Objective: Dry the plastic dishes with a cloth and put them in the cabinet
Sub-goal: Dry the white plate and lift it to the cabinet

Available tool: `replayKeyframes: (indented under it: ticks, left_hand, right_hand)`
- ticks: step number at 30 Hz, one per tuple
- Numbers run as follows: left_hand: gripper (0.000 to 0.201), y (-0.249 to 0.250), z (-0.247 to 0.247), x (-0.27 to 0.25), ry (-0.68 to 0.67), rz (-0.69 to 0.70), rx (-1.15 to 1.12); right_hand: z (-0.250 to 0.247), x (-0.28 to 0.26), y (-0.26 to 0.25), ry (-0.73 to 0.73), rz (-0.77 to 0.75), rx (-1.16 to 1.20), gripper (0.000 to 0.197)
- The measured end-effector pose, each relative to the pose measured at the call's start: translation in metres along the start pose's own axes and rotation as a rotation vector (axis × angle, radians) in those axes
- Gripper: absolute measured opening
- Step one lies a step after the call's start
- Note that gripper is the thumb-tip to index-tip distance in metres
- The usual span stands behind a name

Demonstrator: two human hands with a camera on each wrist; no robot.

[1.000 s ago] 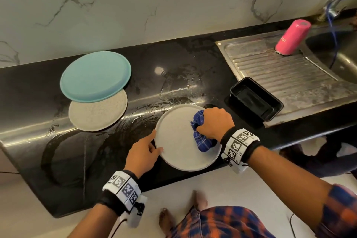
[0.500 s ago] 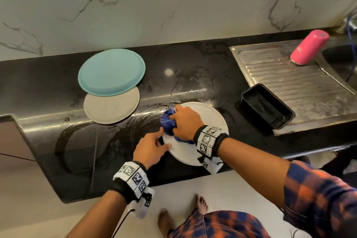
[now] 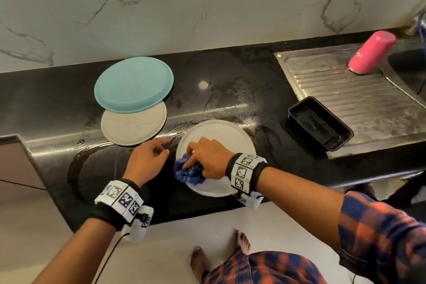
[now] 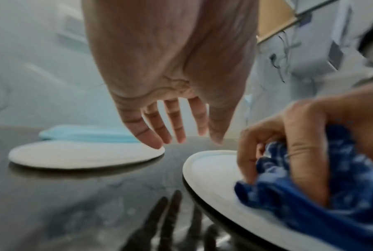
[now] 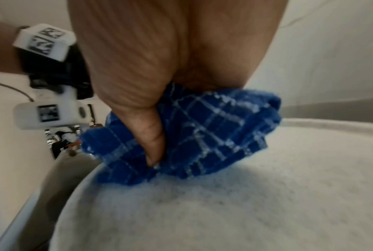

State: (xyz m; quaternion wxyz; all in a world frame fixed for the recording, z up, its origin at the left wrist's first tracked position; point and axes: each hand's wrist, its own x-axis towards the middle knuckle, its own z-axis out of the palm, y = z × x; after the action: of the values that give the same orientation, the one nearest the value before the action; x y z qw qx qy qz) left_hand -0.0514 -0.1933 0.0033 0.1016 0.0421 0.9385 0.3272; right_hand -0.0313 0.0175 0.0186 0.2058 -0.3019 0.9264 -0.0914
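Note:
A white plate [image 3: 221,134] lies face up near the front edge of the black counter [image 3: 57,110]. My right hand [image 3: 205,157] grips a bunched blue checked cloth [image 3: 189,173] and presses it on the plate's near-left rim; the cloth [image 5: 202,132] fills the right wrist view on the plate [image 5: 245,203]. My left hand [image 3: 147,159] hovers just left of the plate with fingers relaxed, holding nothing; in the left wrist view the left hand [image 4: 170,132] is above the counter, apart from the plate [image 4: 211,178]. A teal plate [image 3: 133,84] lies upside down over a speckled white plate [image 3: 133,127] at the back left.
A black rectangular tray [image 3: 320,127] sits at the edge of the steel draining board [image 3: 345,94]. A pink cup [image 3: 371,53] stands upside down by the sink. The counter is wet around the plate. Marble wall behind; my bare feet on the floor below.
My right hand wiped the cloth from the plate's right side across to its near-left rim. My left hand let go of the plate's left edge and now hovers beside it.

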Motion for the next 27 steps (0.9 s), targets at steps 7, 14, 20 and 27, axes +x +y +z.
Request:
replayKeyframes:
  ticks: [7, 14, 20, 27]
  left_hand:
    - [0.056, 0.001, -0.009, 0.016, -0.281, 0.405, 0.406]
    - [0.064, 0.004, -0.004, 0.023, -0.536, 0.349, 0.561]
    - [0.072, 0.011, 0.000, 0.021, -0.576, 0.265, 0.636]
    - [0.071, 0.021, -0.001, 0.022, -0.602, 0.241, 0.676]
  right_hand:
    - [0.001, 0.012, -0.027, -0.045, -0.314, -0.184, 0.046]
    - [0.014, 0.010, -0.020, 0.023, -0.351, -0.143, 0.046]
    - [0.008, -0.022, 0.006, -0.103, -0.395, -0.181, 0.037]
    - [-0.042, -0.037, 0.076, -0.162, -0.183, -0.420, 0.033]
